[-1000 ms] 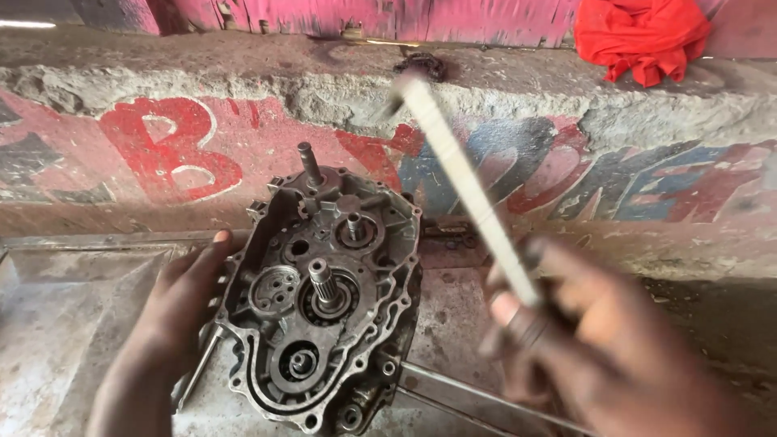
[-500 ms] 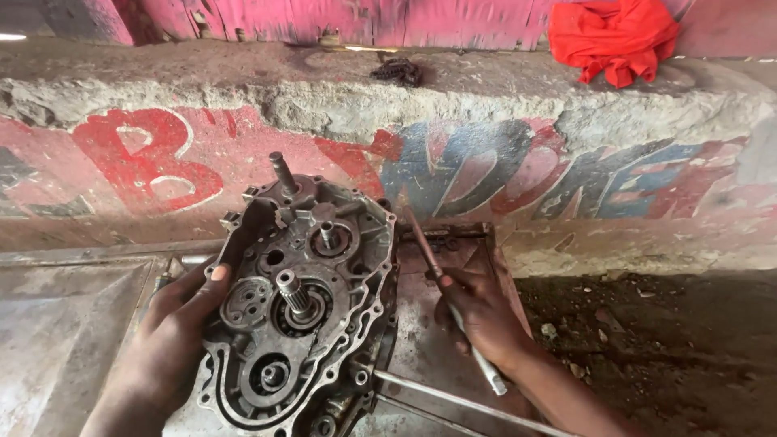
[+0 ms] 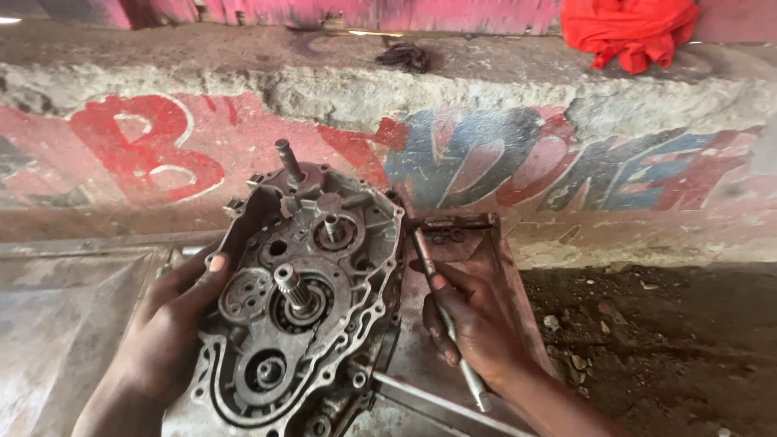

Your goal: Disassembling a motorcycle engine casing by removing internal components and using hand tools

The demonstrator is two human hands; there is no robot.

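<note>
A person's left hand (image 3: 174,324) steadies a grimy engine case (image 3: 303,307) tilted upright on a metal tray (image 3: 73,299), its grip closed on the case's left edge. The right hand (image 3: 477,324), just beside the case, grips a thin metal rod (image 3: 443,311).

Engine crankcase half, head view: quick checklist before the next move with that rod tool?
1. Left hand braces the engine crankcase half at its left rim: ok.
2. Case stands tilted on the metal tray, open face to the camera: ok.
3. Right hand wrapped around the thin metal rod tool: ok.
4. Rod tip sits near the case's right edge; whether it touches: cannot tell.
5. Splined shaft and upper shaft stand uncovered and clear of both hands: ok.
6. Loose debris on the dirt floor beside the tray: not ok.
</note>
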